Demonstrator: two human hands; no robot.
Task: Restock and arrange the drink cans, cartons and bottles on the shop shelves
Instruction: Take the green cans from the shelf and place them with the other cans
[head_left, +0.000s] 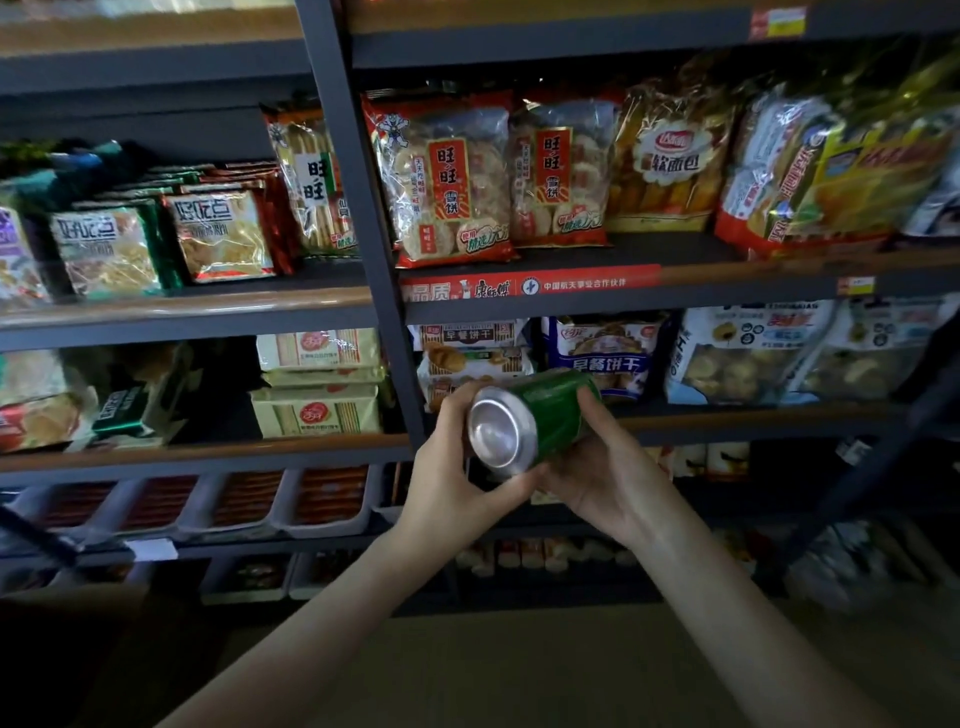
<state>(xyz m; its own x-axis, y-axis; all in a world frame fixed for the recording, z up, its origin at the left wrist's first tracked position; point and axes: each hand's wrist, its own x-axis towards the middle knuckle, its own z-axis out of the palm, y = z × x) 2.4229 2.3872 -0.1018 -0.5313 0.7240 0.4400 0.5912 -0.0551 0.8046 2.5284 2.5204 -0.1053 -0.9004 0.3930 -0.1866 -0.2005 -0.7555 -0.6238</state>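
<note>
A green drink can (550, 415) lies on its side in front of me, its silver bottom end turned toward the camera. My left hand (447, 467) grips it from the left, fingers curled over the top and thumb under the silver rim. My right hand (602, 473) holds it from the right and below, fingers wrapped round the green body. Both hands hold the can in the air in front of the dark shelf upright (363, 218), at the level of the third shelf.
Dark shelves (675, 291) carry snack bags: rice cracker packs (447, 176), bread bags (670, 156), biscuit packs (322, 384). White trays (327, 504) of red packets sit lower left. A dark bar (872, 467) slants across the lower right. Brown floor below.
</note>
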